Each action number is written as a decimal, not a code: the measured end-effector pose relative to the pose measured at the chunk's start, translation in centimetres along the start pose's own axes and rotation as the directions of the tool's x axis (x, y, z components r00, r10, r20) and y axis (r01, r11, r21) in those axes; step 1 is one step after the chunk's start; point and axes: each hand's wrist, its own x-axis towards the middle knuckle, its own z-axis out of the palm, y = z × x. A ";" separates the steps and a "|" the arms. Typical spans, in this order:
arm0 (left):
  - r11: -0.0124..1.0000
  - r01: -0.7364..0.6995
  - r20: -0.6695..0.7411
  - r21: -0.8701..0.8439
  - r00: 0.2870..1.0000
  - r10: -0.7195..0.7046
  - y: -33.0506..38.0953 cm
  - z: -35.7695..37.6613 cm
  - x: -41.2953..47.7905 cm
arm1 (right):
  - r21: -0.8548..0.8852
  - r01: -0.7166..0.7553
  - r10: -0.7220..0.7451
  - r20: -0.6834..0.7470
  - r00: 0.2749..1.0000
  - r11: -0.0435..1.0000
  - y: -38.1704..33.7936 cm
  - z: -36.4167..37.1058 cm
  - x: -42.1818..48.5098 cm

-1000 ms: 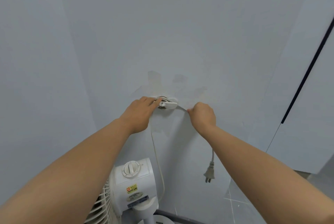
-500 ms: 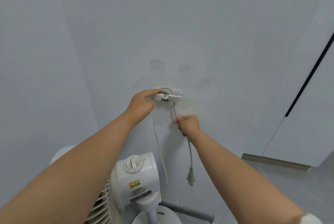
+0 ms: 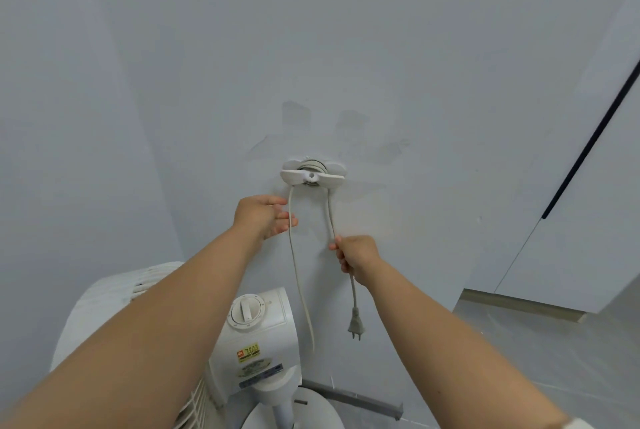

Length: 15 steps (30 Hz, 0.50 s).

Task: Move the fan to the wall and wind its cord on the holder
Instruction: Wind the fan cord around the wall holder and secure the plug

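Note:
A white cord holder (image 3: 312,174) is fixed on the wall, with turns of the fan's cord (image 3: 300,286) wound behind it. Two strands hang down from it. My right hand (image 3: 354,255) is shut on the right strand, below the holder, and the plug (image 3: 356,324) dangles under that hand. My left hand (image 3: 265,217) is below and left of the holder, fingers spread, touching the left strand, which runs down behind the white fan (image 3: 258,342). The fan stands against the wall, its dial on top.
A corner of the grey wall (image 3: 104,151) lies to the left. At the right is a white door or cabinet panel (image 3: 588,220) with a dark vertical strip. A grey bar (image 3: 356,399) lies on the floor by the fan's base.
My left hand has come off the holder and dropped to the left strand. My right hand has brought the cord from the holder's right side down below it, so the plug hangs lower.

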 end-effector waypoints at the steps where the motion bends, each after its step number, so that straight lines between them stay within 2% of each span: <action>1: 1.000 0.019 0.023 0.012 1.000 -0.019 -0.3 -0.1 0.2 | -0.010 -0.012 0.013 0.010 1.000 1.000 0.1 0.2 0.1; 6: 0.976 0.109 0.214 0.190 0.965 -0.150 -1.6 -0.1 1.1 | -0.301 -0.040 0.026 -0.052 0.998 0.953 1.1 1.0 0.4; 9: 0.963 0.088 0.264 0.253 0.952 -0.156 -2.0 0.4 1.7 | -0.208 -0.084 0.089 0.016 0.996 0.974 1.7 2.1 0.5; 13: 0.984 0.040 0.268 0.173 0.959 -0.086 -2.0 1.1 2.3 | -0.069 -0.187 0.194 0.109 0.975 0.980 1.8 3.5 0.3; 15: 0.981 0.009 0.286 0.194 0.956 -0.066 -1.9 1.2 2.4 | -0.087 -0.249 0.259 0.151 0.954 0.965 2.1 3.5 0.3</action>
